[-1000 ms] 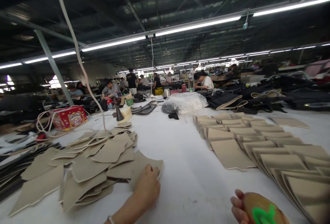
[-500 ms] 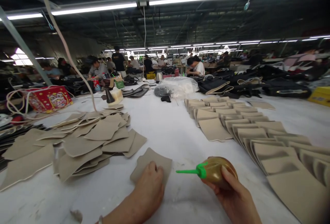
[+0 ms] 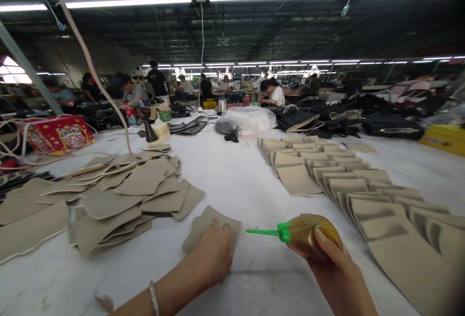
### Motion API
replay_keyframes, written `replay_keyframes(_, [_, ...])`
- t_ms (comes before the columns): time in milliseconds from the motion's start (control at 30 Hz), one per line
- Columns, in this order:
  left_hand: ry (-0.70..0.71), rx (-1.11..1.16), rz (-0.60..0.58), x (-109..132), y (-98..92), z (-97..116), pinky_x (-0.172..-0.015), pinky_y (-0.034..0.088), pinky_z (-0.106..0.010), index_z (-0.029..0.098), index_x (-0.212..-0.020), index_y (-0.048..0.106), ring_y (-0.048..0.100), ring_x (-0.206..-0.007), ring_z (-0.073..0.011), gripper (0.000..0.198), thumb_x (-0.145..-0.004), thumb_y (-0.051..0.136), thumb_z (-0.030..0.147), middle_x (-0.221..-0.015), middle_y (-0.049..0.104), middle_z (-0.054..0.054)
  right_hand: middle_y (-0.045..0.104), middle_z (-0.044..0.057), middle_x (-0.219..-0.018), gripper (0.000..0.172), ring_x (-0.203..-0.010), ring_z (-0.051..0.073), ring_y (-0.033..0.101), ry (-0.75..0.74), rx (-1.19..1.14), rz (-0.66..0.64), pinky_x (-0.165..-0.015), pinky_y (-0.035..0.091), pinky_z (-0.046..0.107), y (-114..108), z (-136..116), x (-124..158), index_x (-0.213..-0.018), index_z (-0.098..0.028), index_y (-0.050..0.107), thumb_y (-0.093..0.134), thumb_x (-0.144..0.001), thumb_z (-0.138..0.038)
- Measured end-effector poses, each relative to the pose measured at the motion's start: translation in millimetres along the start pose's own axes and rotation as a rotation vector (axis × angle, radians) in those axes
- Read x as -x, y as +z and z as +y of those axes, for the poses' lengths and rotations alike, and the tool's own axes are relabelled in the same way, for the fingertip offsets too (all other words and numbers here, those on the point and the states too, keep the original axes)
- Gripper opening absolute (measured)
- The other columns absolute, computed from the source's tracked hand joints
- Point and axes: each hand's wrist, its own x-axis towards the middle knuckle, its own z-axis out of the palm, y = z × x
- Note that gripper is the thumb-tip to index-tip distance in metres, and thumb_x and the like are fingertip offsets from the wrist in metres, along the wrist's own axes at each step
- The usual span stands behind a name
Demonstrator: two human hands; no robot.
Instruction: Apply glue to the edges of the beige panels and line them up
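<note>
My left hand (image 3: 210, 253) lies flat, fingers down, on a single beige cut piece (image 3: 203, 223) on the white table (image 3: 232, 180). My right hand (image 3: 336, 270) is wrapped round a brown glue bottle (image 3: 308, 231) whose green nozzle (image 3: 263, 231) points left, just above and to the right of that piece. A loose heap of the same beige pieces (image 3: 119, 197) lies to the left. Overlapping rows of beige pieces (image 3: 348, 180) run along the right.
A red printed bag (image 3: 58, 134) stands far left. A clear plastic bag (image 3: 250, 119) and dark material (image 3: 327, 122) sit at the back. A cord (image 3: 90, 64) hangs from above. Several people work at tables behind. A yellow box (image 3: 445, 139) is at far right.
My left hand pulled one beige piece out of the heap toward the table's middle. My right hand rose with the glue bottle and turned its nozzle leftward beside the piece.
</note>
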Motion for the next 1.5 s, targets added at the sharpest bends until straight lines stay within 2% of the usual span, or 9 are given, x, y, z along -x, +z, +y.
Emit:
replay_keyframes(133, [-0.035, -0.019, -0.021, 2.3, -3.5, 3.3, -0.084, 0.047, -0.037, 0.011, -0.107, 0.055, 0.059, -0.098, -0.0273, 0.033, -0.074, 0.052, 0.011, -0.112, 0.054, -0.017, 0.071, 0.005, -0.093, 0.035, -0.085, 0.027, 0.064, 0.006, -0.063, 0.088, -0.069, 0.059, 0.039, 3.2, -5.3, 0.8, -0.092, -0.02, 0.071, 0.08, -0.062, -0.036])
replay_keyframes(333, [-0.018, 0.014, -0.03, 4.7, -10.1, 6.4, -0.084, 0.048, -0.038, 0.011, -0.107, 0.055, 0.058, -0.099, -0.0297, 0.033, -0.075, 0.056, 0.018, -0.113, 0.054, -0.019, 0.071, 0.006, -0.089, 0.034, -0.079, 0.026, 0.065, 0.009, -0.064, 0.109, -0.067, 0.059, 0.039, 5.1, -5.3, 2.6, -0.089, -0.02, 0.072, 0.081, -0.06, -0.034])
replay_keyframes(467, [-0.061, 0.014, -0.012, -1.4, -4.7, 13.7, -0.084, 0.048, -0.041, 0.01, -0.112, 0.053, 0.059, -0.098, -0.0316, 0.045, -0.067, 0.059, 0.017, -0.115, 0.053, -0.019, 0.071, 0.005, -0.089, 0.032, -0.081, 0.026, 0.065, 0.008, -0.051, 0.09, -0.068, 0.058, 0.039, 2.0, -1.6, 2.4, -0.09, -0.02, 0.072, 0.079, -0.063, -0.036])
replay_keyframes(567, [-0.053, -0.014, 0.016, -7.7, 1.4, 17.7, -0.081, 0.049, -0.04, 0.009, -0.109, 0.055, 0.06, -0.095, -0.0305, 0.044, -0.065, 0.055, 0.013, -0.112, 0.055, -0.018, 0.07, 0.006, -0.094, 0.034, -0.084, 0.025, 0.064, -0.009, 0.01, 0.027, -0.071, 0.058, 0.037, -0.7, 0.5, 4.1, -0.096, -0.021, 0.068, 0.076, -0.068, -0.037])
replay_keyframes(733, [0.03, -0.054, 0.069, -10.2, 0.9, 5.6, -0.08, 0.048, -0.039, 0.014, -0.107, 0.06, 0.061, -0.092, -0.0274, 0.038, -0.072, 0.044, 0.01, -0.104, 0.061, -0.015, 0.066, 0.004, -0.093, 0.043, -0.087, 0.025, 0.061, -0.104, 0.185, -0.001, -0.072, 0.056, 0.035, 1.1, 1.1, 7.2, -0.106, -0.024, 0.059, 0.076, -0.068, -0.038])
replay_keyframes(900, [0.145, -0.012, 0.079, -7.6, -10.2, -11.0, -0.08, 0.046, -0.034, 0.028, -0.124, 0.055, 0.061, -0.09, -0.0217, 0.055, -0.074, 0.039, 0.01, -0.097, 0.066, -0.006, 0.062, 0.003, -0.088, 0.047, -0.08, 0.024, 0.06, -0.329, 0.663, -0.043, -0.071, 0.052, 0.033, 7.2, 5.0, 3.8, -0.106, -0.023, 0.054, 0.073, -0.069, -0.044])
replay_keyframes(1100, [0.143, 0.022, 0.096, -11.3, -6.0, -12.4, -0.077, 0.045, -0.033, 0.03, -0.124, 0.056, 0.062, -0.088, -0.0229, 0.056, -0.074, 0.039, 0.012, -0.094, 0.066, -0.007, 0.06, 0.005, -0.102, 0.047, -0.086, 0.025, 0.06, -0.519, 1.05, -0.178, -0.078, 0.049, 0.037, 18.9, 10.4, -3.4, -0.113, -0.024, 0.047, 0.067, -0.076, -0.045])
replay_keyframes(1300, [0.118, 0.036, 0.106, -12.5, -1.5, -15.1, -0.074, 0.045, -0.034, 0.029, -0.118, 0.059, 0.062, -0.083, -0.0236, 0.05, -0.074, 0.039, 0.015, -0.091, 0.064, -0.007, 0.058, 0.007, -0.108, 0.046, -0.092, 0.026, 0.06, -0.619, 1.166, -0.266, -0.08, 0.048, 0.037, 23.3, 15.5, -11.5, -0.118, -0.025, 0.042, 0.064, -0.08, -0.041])
replay_keyframes(1500, [0.112, 0.065, 0.1, -11.2, 3.2, -17.7, -0.072, 0.044, -0.033, 0.03, -0.116, 0.058, 0.061, -0.082, -0.0241, 0.044, -0.078, 0.038, 0.02, -0.088, 0.061, -0.006, 0.061, 0.003, -0.095, 0.044, -0.077, 0.022, 0.061, -0.523, 1.174, -0.269, -0.07, 0.05, 0.033, 23.4, 16.8, -10.1, -0.114, -0.026, 0.043, 0.065, -0.08, -0.044])
